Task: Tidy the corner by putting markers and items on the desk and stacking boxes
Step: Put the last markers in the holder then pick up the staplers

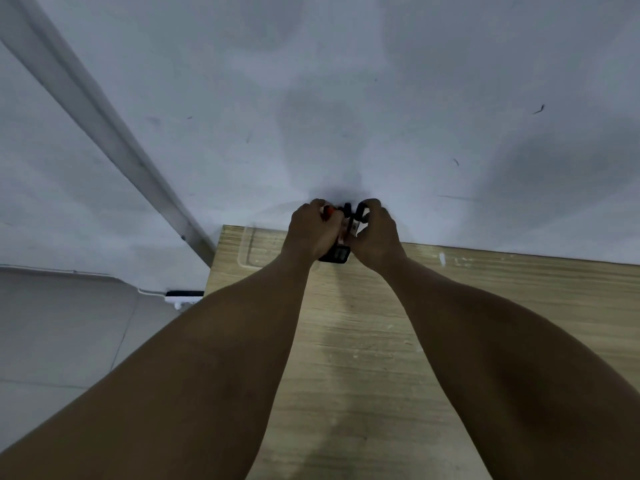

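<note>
**Both hands clutch a small bundle at the desk's far edge**

A smooth grey wall (311, 81) rises beyond the hands. Beneath them lies the pale wood-grain desk (398, 341). The left hand (313, 230) and right hand (375, 233) curl tightly round blurred black-and-orange markers (341, 233).

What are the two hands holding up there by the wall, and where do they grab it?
Both hands grip one small bundle of items: the left hand wraps its left side, the right hand its right side. Orange and black parts show, but what they are cannot be told.
</note>
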